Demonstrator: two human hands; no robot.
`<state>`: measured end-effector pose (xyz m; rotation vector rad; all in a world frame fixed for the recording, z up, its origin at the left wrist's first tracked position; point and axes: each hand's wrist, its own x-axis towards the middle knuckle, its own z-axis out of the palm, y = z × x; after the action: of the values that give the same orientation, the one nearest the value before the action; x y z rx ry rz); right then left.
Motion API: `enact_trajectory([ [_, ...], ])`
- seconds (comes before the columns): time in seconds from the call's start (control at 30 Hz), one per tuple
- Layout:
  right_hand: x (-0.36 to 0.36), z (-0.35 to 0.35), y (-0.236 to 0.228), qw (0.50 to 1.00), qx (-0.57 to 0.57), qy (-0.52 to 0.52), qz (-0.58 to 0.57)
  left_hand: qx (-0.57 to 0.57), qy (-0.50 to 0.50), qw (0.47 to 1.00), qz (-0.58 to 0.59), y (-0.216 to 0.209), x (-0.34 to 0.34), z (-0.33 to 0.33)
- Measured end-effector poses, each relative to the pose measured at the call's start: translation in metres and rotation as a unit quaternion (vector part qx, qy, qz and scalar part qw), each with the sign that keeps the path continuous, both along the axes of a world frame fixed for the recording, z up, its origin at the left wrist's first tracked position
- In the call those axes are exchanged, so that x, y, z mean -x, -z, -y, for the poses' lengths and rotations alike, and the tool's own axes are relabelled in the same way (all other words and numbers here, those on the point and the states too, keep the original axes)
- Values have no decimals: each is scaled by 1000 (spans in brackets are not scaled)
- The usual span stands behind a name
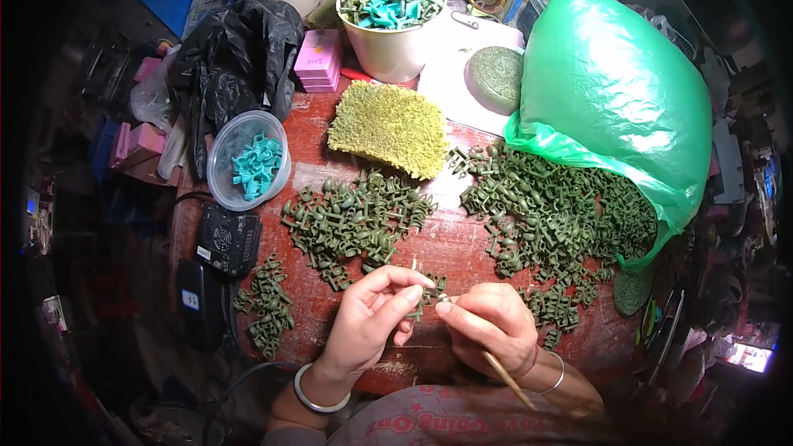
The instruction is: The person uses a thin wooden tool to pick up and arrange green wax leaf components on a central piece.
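Observation:
My left hand (370, 314) pinches a small dark green ring-shaped piece (431, 287) between thumb and fingertips. Close to its right, my right hand (494, 322) is closed around a thin tool with a light wooden handle (508, 380), held like a pen; its tip is by the piece, too small to make out. Beyond my hands lies a loose heap of similar green pieces (355, 223). A larger heap (562, 215) spreads to the right, and a small pile (266, 306) sits left of my left wrist.
A yellow sponge-like block (388, 128) lies mid-table. Turquoise pieces fill a clear tub (281, 173) at left and top a white bucket (392, 45) behind. A bulging green plastic bag (619, 99) stands at right. Pink blocks (320, 58) and a black bag (235, 58) sit far left.

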<state>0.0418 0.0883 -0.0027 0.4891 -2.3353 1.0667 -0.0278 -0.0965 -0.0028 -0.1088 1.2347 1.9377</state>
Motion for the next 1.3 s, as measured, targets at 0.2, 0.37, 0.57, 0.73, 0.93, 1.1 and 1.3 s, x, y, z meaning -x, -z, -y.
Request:
enact_trajectory([
  [0.2, 0, 1, 0, 999, -26, -18, -12, 5, -13, 999, 34, -4, 1, -4],
  [0.37, -1, 2, -1, 999, -29, -27, -11, 9, -17, 999, 48, -3, 1, -3],
  [0.57, 0, 1, -1, 999, -21, -41, -4, -25, -15, 998, 61, -2, 2, -3],
  [0.73, 1, 3, -1, 999, -14, -49, -4, -46, -13, 997, 57, 0, 1, -1],
  [0.93, 1, 2, -3, 999, -11, -49, 1, -53, -11, 997, 56, 1, 1, -1],
  [1.1, 1, 1, 0, 998, 6, -59, 6, -51, -9, 997, 57, 2, 1, 0],
  [1.3, 2, -1, -5, 997, 6, -71, 20, -50, -5, 997, 51, 2, 1, 0],
])
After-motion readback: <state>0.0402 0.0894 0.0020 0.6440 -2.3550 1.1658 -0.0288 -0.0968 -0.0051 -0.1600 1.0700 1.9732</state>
